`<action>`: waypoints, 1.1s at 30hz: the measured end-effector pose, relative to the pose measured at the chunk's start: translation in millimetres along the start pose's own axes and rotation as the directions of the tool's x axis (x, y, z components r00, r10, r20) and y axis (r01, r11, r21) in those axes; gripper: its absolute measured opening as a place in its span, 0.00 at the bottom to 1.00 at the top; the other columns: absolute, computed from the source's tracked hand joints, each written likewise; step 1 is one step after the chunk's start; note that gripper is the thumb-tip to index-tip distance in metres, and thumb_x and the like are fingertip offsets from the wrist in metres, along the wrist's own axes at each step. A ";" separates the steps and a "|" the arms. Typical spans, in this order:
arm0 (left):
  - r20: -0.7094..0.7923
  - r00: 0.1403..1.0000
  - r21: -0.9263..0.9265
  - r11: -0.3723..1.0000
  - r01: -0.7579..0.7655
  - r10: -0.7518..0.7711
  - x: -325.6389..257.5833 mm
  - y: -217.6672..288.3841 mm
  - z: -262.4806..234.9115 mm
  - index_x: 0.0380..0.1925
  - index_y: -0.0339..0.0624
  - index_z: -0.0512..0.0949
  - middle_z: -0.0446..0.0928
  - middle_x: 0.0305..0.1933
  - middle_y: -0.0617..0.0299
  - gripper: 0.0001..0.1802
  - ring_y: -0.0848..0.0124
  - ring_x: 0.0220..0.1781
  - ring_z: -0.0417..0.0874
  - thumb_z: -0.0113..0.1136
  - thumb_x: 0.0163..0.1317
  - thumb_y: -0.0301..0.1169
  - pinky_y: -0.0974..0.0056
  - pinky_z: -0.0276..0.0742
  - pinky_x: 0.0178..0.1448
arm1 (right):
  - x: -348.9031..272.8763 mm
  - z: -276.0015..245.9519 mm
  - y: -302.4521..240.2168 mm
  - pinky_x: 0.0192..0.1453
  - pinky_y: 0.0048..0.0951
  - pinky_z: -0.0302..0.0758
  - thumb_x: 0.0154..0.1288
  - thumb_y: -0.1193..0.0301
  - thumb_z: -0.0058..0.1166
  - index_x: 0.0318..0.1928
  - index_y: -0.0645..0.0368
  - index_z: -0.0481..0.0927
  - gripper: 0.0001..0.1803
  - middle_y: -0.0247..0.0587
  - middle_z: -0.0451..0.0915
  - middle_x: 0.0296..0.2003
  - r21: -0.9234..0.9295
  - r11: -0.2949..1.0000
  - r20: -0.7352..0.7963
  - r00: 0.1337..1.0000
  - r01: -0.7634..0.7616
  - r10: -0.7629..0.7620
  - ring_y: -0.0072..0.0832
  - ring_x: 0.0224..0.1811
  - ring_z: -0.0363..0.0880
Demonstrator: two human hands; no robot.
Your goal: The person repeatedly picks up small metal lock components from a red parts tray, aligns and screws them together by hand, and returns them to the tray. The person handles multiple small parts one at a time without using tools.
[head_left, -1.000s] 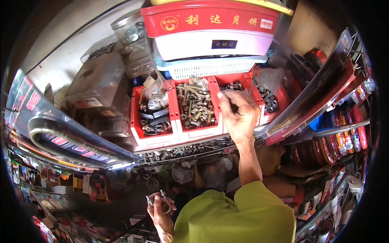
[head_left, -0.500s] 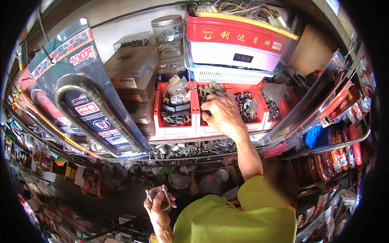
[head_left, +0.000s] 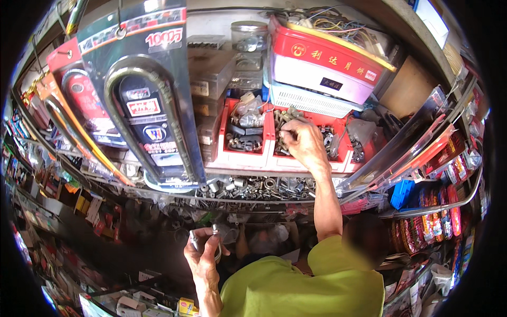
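Observation:
My right hand [head_left: 306, 145] reaches into the middle red bin [head_left: 285, 162], which is full of metal bolts [head_left: 285, 117]. Its fingers are bent together among the bolts, and what they pinch is hidden. Low in the view, away from the shelf, my left hand [head_left: 203, 259] grips a metal U-bolt [head_left: 194, 242]. Both ends of the U-bolt point up past the fingers. Left of my right hand, another red bin [head_left: 240, 158] holds small hardware and clear plastic bags.
Hanging packs with U-shaped locks [head_left: 153, 121] crowd the left side. A tray of loose metal parts [head_left: 253, 187] runs below the bins. Stacked plastic boxes [head_left: 319, 50] stand behind them. More hanging packs [head_left: 406, 140] slant in at the right.
The view has swung to the left, so the shelf and bins sit further right. My right hand stays in the middle bin. My left hand still holds the U-bolt, now turned slightly.

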State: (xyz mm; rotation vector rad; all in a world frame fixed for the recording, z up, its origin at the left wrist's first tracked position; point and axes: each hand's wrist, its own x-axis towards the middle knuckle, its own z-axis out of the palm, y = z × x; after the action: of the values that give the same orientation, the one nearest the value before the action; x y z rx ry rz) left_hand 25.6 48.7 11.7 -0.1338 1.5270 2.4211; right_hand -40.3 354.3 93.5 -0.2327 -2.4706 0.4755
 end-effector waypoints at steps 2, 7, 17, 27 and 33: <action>0.002 1.000 0.018 1.000 -0.007 0.007 -0.1 3.4 5.9 0.35 0.36 0.75 0.77 0.25 0.57 0.09 0.71 0.17 0.77 0.61 0.55 0.28 0.71 0.69 0.20 | -7.0 3.9 -3.6 0.34 0.31 0.75 0.55 0.76 0.61 0.39 0.64 0.81 0.10 0.47 0.81 0.33 -0.085 0.991 -0.226 0.967 0.104 -0.120 0.33 0.28 0.79; 0.015 1.000 -0.029 1.000 -0.003 0.004 -4.4 8.9 8.5 0.35 0.38 0.76 0.80 0.29 0.60 0.07 0.76 0.24 0.78 0.61 0.57 0.26 0.73 0.68 0.26 | -54.6 2.9 -71.9 0.36 0.29 0.74 0.58 0.74 0.63 0.37 0.63 0.81 0.08 0.43 0.82 0.34 0.417 0.894 -0.165 0.981 0.162 -0.101 0.28 0.31 0.79; -0.016 0.988 -0.172 0.972 -0.157 0.157 -11.5 18.4 5.6 0.47 0.38 0.69 0.81 0.34 0.58 0.23 0.69 0.29 0.82 0.66 0.51 0.19 0.68 0.78 0.38 | -112.0 58.3 -112.9 0.38 0.24 0.78 0.56 0.70 0.67 0.47 0.66 0.79 0.20 0.41 0.81 0.35 0.691 0.549 0.630 0.765 -0.470 -0.137 0.22 0.33 0.80; 0.160 0.980 0.003 0.993 -0.121 0.119 -8.0 0.7 3.7 0.51 0.32 0.70 0.79 0.37 0.60 0.20 0.78 0.38 0.78 0.61 0.59 0.18 0.72 0.75 0.44 | -126.0 55.6 -117.5 0.46 0.27 0.76 0.60 0.75 0.61 0.56 0.63 0.73 0.23 0.41 0.77 0.47 0.869 0.274 0.464 0.871 -0.413 -0.159 0.23 0.40 0.78; 0.207 0.968 0.030 0.988 -0.148 0.139 -9.5 -10.0 7.0 0.51 0.34 0.73 0.78 0.44 0.63 0.20 0.79 0.41 0.77 0.61 0.57 0.18 0.73 0.74 0.43 | -140.0 64.6 -123.3 0.43 0.24 0.76 0.61 0.71 0.63 0.52 0.63 0.76 0.20 0.37 0.81 0.39 0.793 0.445 0.517 0.846 -0.416 -0.131 0.19 0.39 0.79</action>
State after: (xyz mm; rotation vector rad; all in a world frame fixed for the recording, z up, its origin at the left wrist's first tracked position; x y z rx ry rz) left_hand 38.0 57.3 8.1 0.2371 1.5439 2.4178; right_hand 26.6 184.6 18.1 0.1582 -2.2574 2.0938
